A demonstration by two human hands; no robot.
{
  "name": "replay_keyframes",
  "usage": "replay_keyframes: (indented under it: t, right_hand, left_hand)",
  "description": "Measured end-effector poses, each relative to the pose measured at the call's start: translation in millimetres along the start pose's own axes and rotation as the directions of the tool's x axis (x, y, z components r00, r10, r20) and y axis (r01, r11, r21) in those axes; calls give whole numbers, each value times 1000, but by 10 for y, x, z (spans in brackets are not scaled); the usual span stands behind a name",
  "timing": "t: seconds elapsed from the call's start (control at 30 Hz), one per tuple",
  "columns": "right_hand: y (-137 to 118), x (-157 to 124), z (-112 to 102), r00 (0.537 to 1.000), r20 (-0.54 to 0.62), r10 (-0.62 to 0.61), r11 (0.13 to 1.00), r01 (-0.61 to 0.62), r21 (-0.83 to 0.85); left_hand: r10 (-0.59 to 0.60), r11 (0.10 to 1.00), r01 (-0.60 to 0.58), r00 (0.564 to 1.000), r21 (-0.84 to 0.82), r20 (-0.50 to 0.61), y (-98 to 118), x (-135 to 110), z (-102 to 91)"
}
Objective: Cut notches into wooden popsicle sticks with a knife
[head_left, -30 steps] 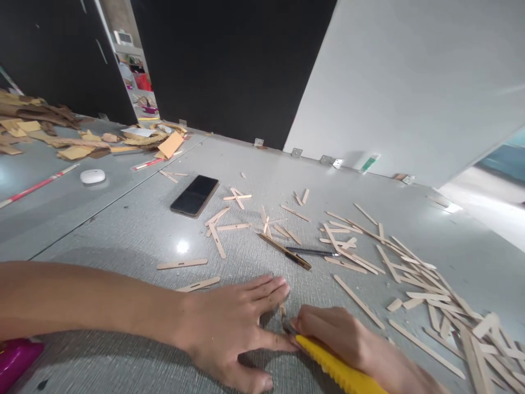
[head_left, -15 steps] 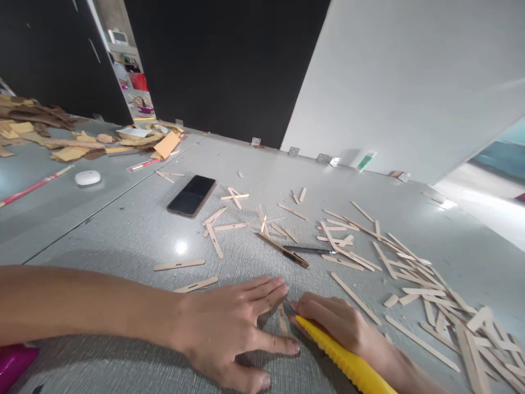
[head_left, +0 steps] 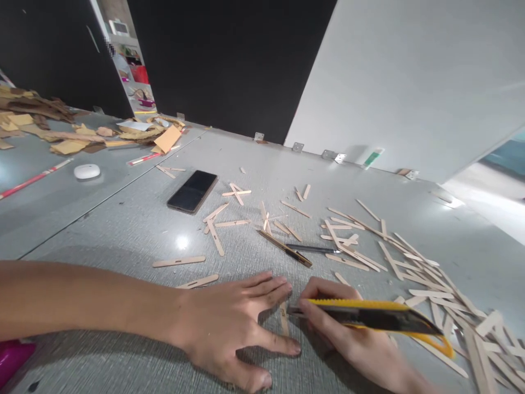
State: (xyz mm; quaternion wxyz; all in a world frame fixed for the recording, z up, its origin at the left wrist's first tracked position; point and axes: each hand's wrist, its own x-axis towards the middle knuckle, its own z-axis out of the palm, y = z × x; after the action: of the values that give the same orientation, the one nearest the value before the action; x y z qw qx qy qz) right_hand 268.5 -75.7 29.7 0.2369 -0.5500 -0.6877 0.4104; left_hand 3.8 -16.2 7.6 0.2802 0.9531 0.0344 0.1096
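Note:
My left hand lies flat with its fingers spread on the grey tabletop, pressing over a wooden craft stick that shows between the fingers. A small dark slot or mark is visible on that stick. In my right hand is a yellow and black utility knife, its handle pointing off to the right. The knife's tip is close beside the stick; whether it touches, I cannot tell. Beyond my hands lie a pen and a slim dark metal tool. Several craft sticks with slots, such as one craft stick, lie left of them.
A large heap of craft sticks spreads along the right. A phone and a white case lie at the left, with torn brown scraps behind. Black and white upright panels stand at the back. A magenta object sits lower left.
My right hand has turned the knife, so its handle swung from pointing down toward me to pointing right, showing its black side. My left hand stays almost in place.

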Motion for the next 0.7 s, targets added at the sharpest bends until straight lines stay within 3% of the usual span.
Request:
replay_keyframes:
  t: [0.07,0.2,0.27,0.43,0.53,0.7]
  right_hand:
    - [-4,-9,-3,999,-48,20,999,-18,37]
    - [-113,-47,-151,989,-138,-58,981,31,-191]
    - [-201,-73,-278,995,-93,-25,976,4,-220]
    - [-321,-101,-592,979,183,89,996,-90,-3]
    - [-295,-76,-693,990,137,28,991,-45,125]
    - [-278,2,-670,997,-82,-4,919,36,392]
  left_hand:
    - [-17,1000,17,1000,13,8,4,4,6]
    - [-36,999,36,999,22,24,31,5,-11]
    - [-38,999,38,998,20,43,55,6,-42]
    - [-31,999,30,998,18,55,82,11,-106]
    - [-23,1000,22,999,18,50,74,6,-114]
    - [-77,997,76,996,22,43,90,-24,-107]
